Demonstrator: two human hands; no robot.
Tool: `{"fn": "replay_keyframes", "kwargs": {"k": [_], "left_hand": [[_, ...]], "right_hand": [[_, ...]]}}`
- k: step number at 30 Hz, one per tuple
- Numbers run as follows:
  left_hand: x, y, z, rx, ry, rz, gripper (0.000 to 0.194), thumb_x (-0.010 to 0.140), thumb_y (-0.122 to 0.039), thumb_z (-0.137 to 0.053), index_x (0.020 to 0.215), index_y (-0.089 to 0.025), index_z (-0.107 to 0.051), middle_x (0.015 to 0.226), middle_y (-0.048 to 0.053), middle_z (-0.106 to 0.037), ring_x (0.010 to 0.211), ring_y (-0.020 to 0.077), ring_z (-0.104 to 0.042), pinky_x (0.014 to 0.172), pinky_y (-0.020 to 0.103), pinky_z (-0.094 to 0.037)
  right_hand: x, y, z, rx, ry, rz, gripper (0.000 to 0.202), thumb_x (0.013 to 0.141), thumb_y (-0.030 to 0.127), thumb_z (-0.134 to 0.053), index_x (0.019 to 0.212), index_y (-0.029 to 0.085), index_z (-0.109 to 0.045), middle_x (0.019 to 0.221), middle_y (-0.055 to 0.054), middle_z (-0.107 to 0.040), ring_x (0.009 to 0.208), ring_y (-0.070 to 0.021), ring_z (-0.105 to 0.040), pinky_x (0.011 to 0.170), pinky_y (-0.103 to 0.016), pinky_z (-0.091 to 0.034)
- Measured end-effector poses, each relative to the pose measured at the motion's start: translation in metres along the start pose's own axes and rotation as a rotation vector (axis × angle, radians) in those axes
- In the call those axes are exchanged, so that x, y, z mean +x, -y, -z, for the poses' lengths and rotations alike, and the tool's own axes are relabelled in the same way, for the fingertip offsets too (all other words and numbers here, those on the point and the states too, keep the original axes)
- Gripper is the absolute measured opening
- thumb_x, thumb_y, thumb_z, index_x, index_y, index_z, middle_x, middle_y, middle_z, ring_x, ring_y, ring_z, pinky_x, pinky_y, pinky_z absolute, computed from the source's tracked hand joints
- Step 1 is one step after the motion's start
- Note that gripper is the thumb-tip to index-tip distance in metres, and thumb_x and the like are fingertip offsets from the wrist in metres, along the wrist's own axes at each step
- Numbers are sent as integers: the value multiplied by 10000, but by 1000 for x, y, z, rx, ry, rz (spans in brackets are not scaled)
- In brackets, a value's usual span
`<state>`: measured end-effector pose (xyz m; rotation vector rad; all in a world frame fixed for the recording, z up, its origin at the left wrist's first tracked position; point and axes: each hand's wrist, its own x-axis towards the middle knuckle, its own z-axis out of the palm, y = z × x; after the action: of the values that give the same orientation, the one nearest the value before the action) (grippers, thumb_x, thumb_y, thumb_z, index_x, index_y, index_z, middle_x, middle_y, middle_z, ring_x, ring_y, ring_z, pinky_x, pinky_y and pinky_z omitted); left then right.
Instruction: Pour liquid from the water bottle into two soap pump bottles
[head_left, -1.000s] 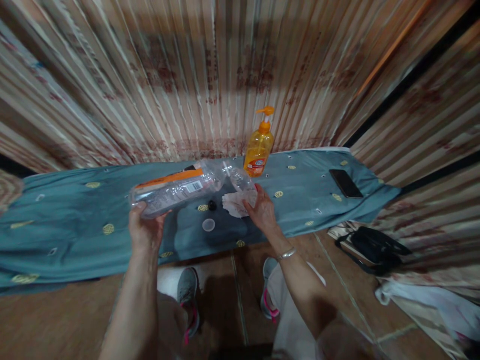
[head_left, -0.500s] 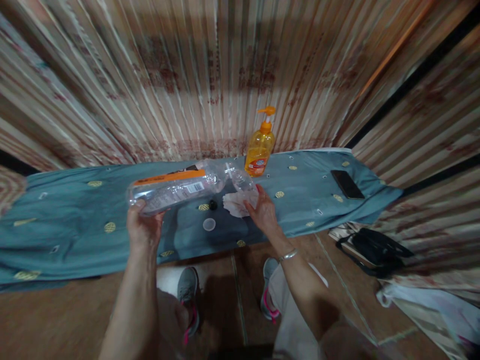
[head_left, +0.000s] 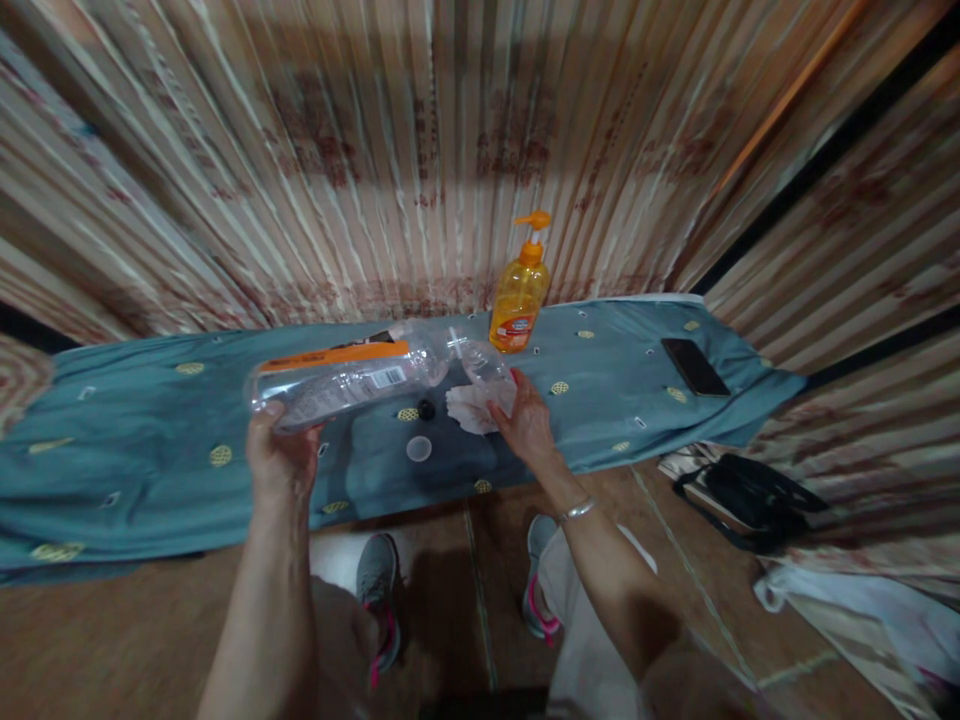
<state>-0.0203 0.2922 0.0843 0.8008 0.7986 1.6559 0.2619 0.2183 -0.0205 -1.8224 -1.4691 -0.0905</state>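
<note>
My left hand [head_left: 285, 452] is closed around the base end of a large clear plastic bottle [head_left: 337, 380] with an orange band and barcode label. The bottle lies sideways above the cloth, its narrow end pointing right. At that end is a clear, funnel-like plastic piece [head_left: 480, 362]; whether the two touch I cannot tell. My right hand [head_left: 526, 420] pinches this piece by its right edge, thumb beside a crumpled white tissue [head_left: 471, 410]. Below the bottle lie a small black round object [head_left: 426, 409] and a translucent disc [head_left: 418, 449].
A pump bottle of orange liquid [head_left: 517, 300] stands behind my right hand. Farther right lies a dark phone [head_left: 694, 367]. The teal patterned cloth [head_left: 150, 480] covers a narrow bench against a curtain [head_left: 360, 150]. A black bag [head_left: 757, 495] is on the right, near the floor.
My left hand and the large bottle have shifted slightly left. My right hand, the clear piece and the tissue have hardly moved.
</note>
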Motion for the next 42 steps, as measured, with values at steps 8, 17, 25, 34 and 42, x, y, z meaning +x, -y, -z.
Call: {"fn": "replay_keyframes", "kwargs": {"k": [8,17,25,34,42], "left_hand": [[-1,-3,-2,-14,-5,-4,505,493,-352,-796,941,-178,-640,959,65,-745,1152,313,-653,873,361,-600],[5,1,7,18,61,-66,488,535,-358,-791,982,-213,-661,995,30,-728,1038,250,-678,838,350,-600],[4,-2,7,23,36,-72,479,538,-306,-767,1007,-244,-692,1073,21,-721,952,189,-654,768,290,-596],[3,-4,3,24,32,-110,450,501,-293,-771,938,-229,-686,1083,24,-716,1004,215,-639,846,344,-587],[3,-6,1,18,31,-111,455,485,-267,-742,937,-242,-696,1096,12,-730,1063,227,-646,810,301,-575]], "right_hand": [[0,0,0,-7,13,-3,656,915,425,-567,1421,25,-444,1363,-294,-609,1268,-346,-614,1071,-531,-505],[-1,-2,-1,-5,5,5,652,925,445,-552,1427,42,-444,1371,-282,-607,1260,-349,-617,1072,-547,-502],[-1,-1,-1,-16,-5,12,638,924,425,-558,1434,62,-437,1351,-273,-623,1241,-347,-627,1050,-549,-518],[-1,-1,-1,-16,-9,-1,645,926,445,-559,1435,67,-439,1337,-262,-631,1244,-343,-624,1032,-537,-530],[-1,-2,-2,-14,-2,-3,644,936,455,-547,1446,77,-439,1346,-255,-626,1243,-337,-623,1038,-536,-527]]}}
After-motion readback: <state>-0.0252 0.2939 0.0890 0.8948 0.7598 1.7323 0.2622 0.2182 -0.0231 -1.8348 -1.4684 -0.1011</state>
